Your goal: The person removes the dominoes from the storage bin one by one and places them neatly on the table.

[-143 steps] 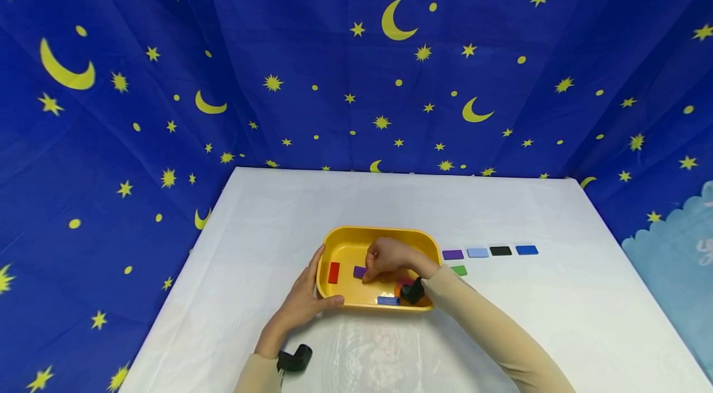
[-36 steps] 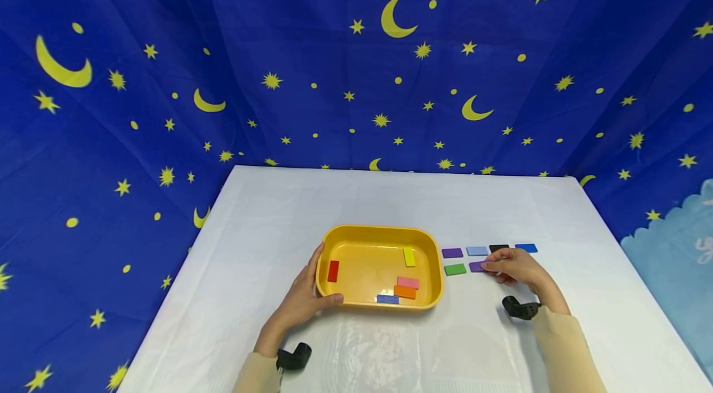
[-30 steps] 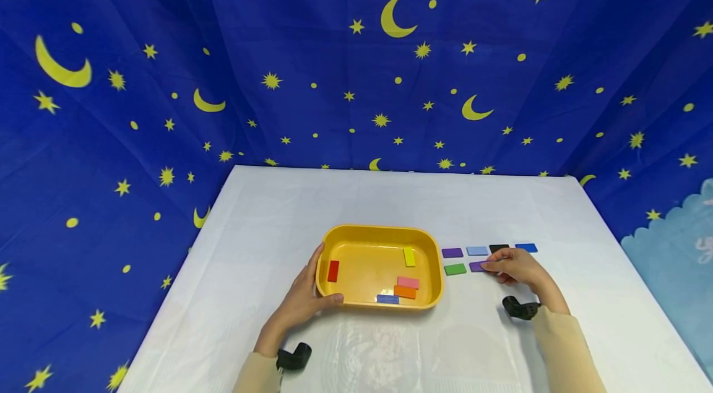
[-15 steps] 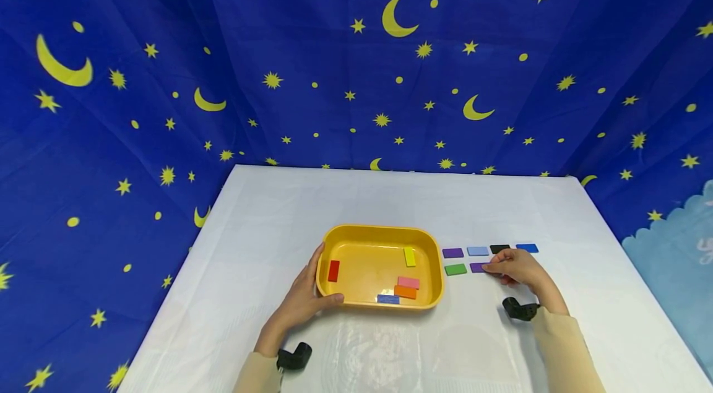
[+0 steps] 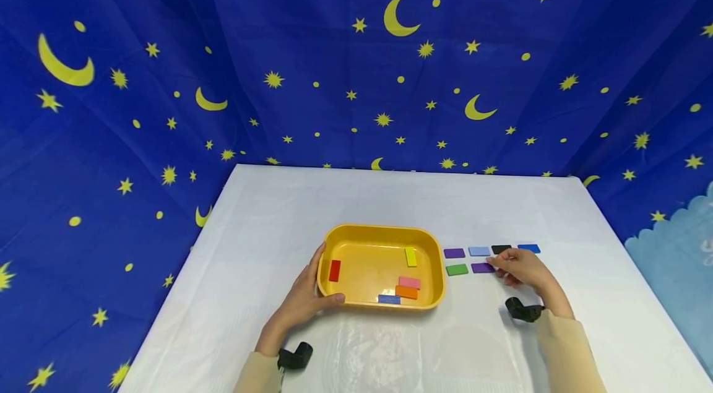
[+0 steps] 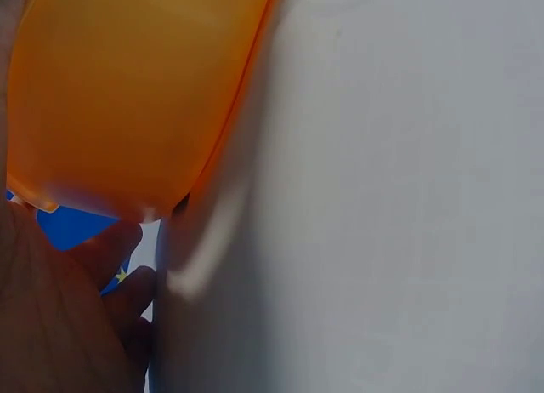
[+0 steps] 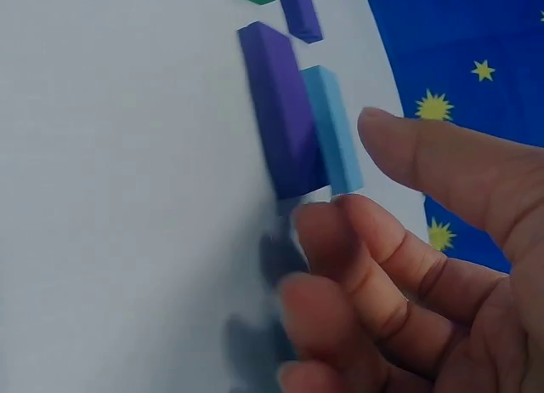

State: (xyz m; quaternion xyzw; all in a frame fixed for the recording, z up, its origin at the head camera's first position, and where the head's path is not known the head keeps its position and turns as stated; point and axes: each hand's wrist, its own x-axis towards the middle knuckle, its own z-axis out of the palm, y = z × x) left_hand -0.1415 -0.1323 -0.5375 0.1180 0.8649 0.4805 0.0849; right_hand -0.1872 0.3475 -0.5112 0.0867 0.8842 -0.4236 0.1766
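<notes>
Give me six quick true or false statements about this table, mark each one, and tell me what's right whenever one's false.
1. The left hand holds the yellow tray, while the right hand is outside it. True.
2. The red block and yellow block lie inside the tray. True.
3. In the head view, the red block lies right of the yellow block. False: it lies left of it.
4. The green block and light blue block lie on the table. True.
5. The right hand pinches the green block. False: it holds nothing; a purple block lies near it.
6. The light blue block is nearer the person than the green block. False: it lies farther away.
</notes>
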